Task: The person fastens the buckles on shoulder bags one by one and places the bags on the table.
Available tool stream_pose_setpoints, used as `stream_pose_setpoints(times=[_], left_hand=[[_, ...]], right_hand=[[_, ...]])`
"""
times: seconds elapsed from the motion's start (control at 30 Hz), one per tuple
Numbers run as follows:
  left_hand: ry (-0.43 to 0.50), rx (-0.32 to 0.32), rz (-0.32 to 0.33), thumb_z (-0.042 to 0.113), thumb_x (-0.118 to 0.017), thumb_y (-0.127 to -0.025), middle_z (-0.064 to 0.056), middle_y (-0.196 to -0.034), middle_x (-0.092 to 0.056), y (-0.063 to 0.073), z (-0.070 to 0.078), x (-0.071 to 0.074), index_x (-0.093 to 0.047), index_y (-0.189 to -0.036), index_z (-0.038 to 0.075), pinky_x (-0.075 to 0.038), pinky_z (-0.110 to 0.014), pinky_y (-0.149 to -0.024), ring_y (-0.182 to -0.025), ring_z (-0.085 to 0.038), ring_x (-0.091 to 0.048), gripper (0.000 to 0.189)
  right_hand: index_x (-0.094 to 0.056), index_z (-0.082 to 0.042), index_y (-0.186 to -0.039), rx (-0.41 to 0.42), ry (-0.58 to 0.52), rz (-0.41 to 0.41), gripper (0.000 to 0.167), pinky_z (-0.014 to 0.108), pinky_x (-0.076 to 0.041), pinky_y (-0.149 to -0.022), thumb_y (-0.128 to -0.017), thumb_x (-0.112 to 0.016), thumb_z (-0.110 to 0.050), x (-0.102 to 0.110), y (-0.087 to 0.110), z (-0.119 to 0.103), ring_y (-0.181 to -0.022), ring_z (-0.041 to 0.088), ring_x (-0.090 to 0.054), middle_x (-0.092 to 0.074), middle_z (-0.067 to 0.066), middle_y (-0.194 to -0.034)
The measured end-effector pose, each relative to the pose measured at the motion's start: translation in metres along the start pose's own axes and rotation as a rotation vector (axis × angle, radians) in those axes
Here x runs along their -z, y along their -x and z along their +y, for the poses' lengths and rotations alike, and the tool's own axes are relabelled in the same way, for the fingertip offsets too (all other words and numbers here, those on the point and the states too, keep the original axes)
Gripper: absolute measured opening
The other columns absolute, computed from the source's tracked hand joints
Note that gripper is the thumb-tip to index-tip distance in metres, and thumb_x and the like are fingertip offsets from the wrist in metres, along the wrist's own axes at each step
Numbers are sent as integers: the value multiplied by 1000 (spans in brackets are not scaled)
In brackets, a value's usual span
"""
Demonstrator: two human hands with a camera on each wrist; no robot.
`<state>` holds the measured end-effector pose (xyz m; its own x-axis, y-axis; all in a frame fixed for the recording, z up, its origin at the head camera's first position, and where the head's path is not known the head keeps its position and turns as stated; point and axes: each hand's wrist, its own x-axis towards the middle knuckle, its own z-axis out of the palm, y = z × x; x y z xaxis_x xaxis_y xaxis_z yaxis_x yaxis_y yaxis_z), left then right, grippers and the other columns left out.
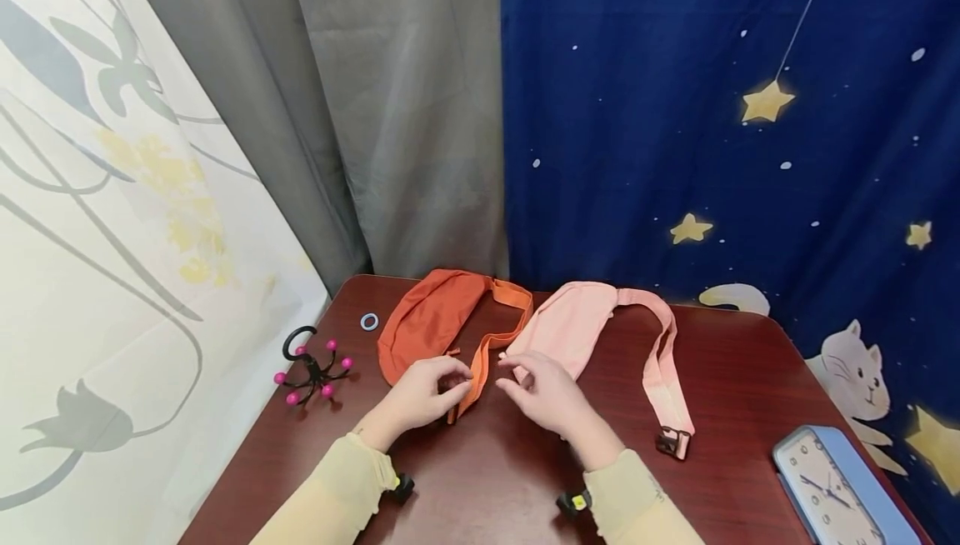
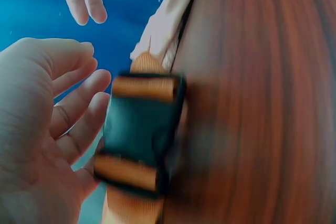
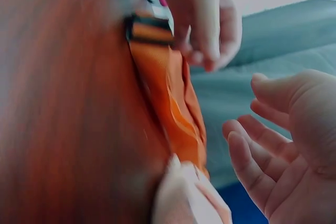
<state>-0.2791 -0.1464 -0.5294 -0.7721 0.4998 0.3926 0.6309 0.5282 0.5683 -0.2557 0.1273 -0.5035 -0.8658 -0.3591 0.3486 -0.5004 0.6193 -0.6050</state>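
A rust-orange waist bag (image 1: 431, 320) lies at the back of the table, its orange strap (image 1: 513, 295) looping to the right. In the left wrist view, the strap's black buckle (image 2: 137, 124) is joined, with webbing at both ends. My left hand (image 1: 423, 393) hovers beside that buckle, fingers loosely bent and holding nothing. To the right lies a pink waist bag (image 1: 573, 320). My right hand (image 1: 551, 395) is over its near end, fingers relaxed and apart from the thumb, nothing between them. The hands face each other across the orange strap.
The pink strap (image 1: 660, 362) trails right to a dark buckle (image 1: 672, 442). At the left stand a black hook rack with pink knobs (image 1: 315, 374) and a small blue ring (image 1: 369, 322). A blue clock (image 1: 840, 487) sits at the right front. Curtains (image 1: 420, 112) hang behind the table.
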Motion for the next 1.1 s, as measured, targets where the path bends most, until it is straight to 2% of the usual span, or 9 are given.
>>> stream_pose_setpoints(times=[0.07,0.17,0.3,0.4,0.53,0.7,0.83,0.93,1.1], left_hand=[[-3,-10,-10,21,-80,-101,13,-90,-70,-5,7,-5,-79,-111,19,-57,-23,-76,-80,-1,-63,11],[-9,-27,-34,24,-79,-101,12,-95,-71,-12,17,-12,-79,-117,18,-57,-24,-78,-84,-6,-66,16],[-20,-54,-68,27,-77,-103,9,-103,-73,-22,27,-20,-77,-127,17,-58,-27,-82,-90,-14,-69,26],[-31,-86,-77,28,-76,-104,6,-115,-77,-28,34,-27,-76,-132,17,-61,-33,-91,-102,-15,-73,30],[-32,-123,-81,28,-76,-104,3,-126,-78,-36,46,-38,-74,-135,16,-60,-36,-103,-114,-14,-74,33],[2,-143,-114,28,-72,-106,-1,-123,-79,-46,63,-54,-72,-138,15,-62,-33,-94,-109,-20,-77,35],[15,-129,-145,31,-70,-107,1,-126,-79,-52,73,-65,-71,-142,17,-64,-35,-91,-101,-18,-78,38],[26,-118,-157,31,-70,-107,1,-127,-79,-55,77,-72,-71,-142,18,-64,-34,-92,-98,-15,-79,38],[28,-130,-164,31,-71,-107,0,-127,-80,-59,82,-80,-71,-141,18,-62,-30,-98,-103,-15,-80,37]], right_hand=[[-79,-13,-131,3,-12,2,34,27,-61,-81,-101,-81,-28,14,5,9,-81,2,-69,-79,3,-126],[-79,-9,-130,-4,-14,15,34,26,-61,-75,-100,-82,-25,33,13,22,-76,0,-71,-80,6,-124],[-79,-8,-126,16,29,58,32,26,-60,-71,-99,-83,-23,55,24,41,-74,-2,-69,-82,7,-115],[-80,-10,-125,1,63,81,30,27,-60,-71,-98,-84,-23,69,33,56,-75,-3,-66,-82,2,-108],[-80,-14,-125,-47,84,58,29,27,-60,-73,-98,-85,-26,90,47,72,-78,-3,-65,-81,-3,-106],[-79,-19,-124,-98,84,26,27,27,-60,-74,-99,-84,-28,118,64,87,-80,-1,-66,-80,-5,-103],[-79,-23,-124,-164,88,23,26,25,-58,-73,-100,-83,-33,134,80,99,-80,-1,-65,-78,-8,-95],[-80,-21,-123,-189,67,41,26,25,-57,-71,-99,-84,-30,142,92,107,-77,0,-65,-78,-9,-91],[-81,-13,-119,-168,77,90,24,23,-52,-65,-97,-85,-22,149,110,117,-70,1,-61,-72,-12,-80]])
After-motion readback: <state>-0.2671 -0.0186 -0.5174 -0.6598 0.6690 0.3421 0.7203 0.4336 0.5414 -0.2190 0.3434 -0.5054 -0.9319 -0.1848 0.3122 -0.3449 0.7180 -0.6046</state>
